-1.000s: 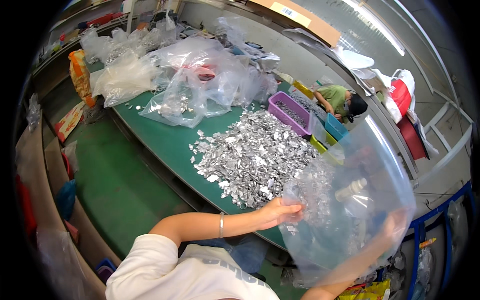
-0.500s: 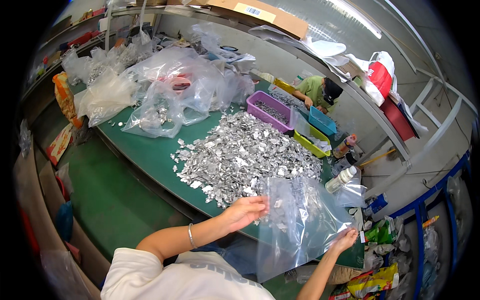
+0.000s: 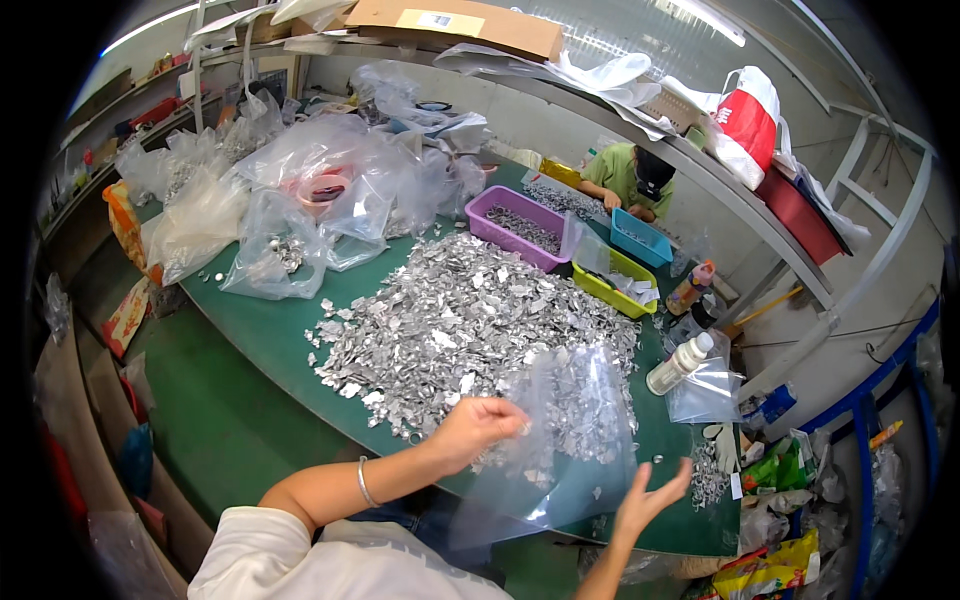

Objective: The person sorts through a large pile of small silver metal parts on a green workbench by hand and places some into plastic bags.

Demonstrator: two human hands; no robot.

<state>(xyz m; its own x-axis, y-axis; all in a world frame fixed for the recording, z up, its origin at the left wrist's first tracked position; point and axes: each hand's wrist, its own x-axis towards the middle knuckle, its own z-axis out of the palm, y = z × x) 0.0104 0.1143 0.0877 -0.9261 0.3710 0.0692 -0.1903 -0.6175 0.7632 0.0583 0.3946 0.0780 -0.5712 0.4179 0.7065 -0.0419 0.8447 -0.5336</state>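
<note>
**Clear bag pinched by left hand, right hand open beside it**

Left hand [image 3: 478, 428] pinches the top edge of a clear plastic bag [image 3: 560, 450], fingers pressed together on the film. Bag hangs down from that pinch over the near edge of the green table [image 3: 250, 340], long axis roughly vertical in view, lower part spreading toward the person's lap. Right hand [image 3: 645, 500] is spread, fingers apart, palm facing the bag, holding nothing; it sits just beside the bag's lower right edge, can't tell if fingertips touch the film. So the bag lies to the left of the right hand and below-right of the left hand; left hand is the one on it.

Big pile of silver metal pieces [image 3: 460, 330] lies on the table just beyond the left hand, partly seen through the bag. White bottle [image 3: 680, 362] to the right of the pile. Purple tray [image 3: 520, 228] and yellow-green tray [image 3: 615, 282] at the far side. Another person [image 3: 630, 180] works across the table.
</note>
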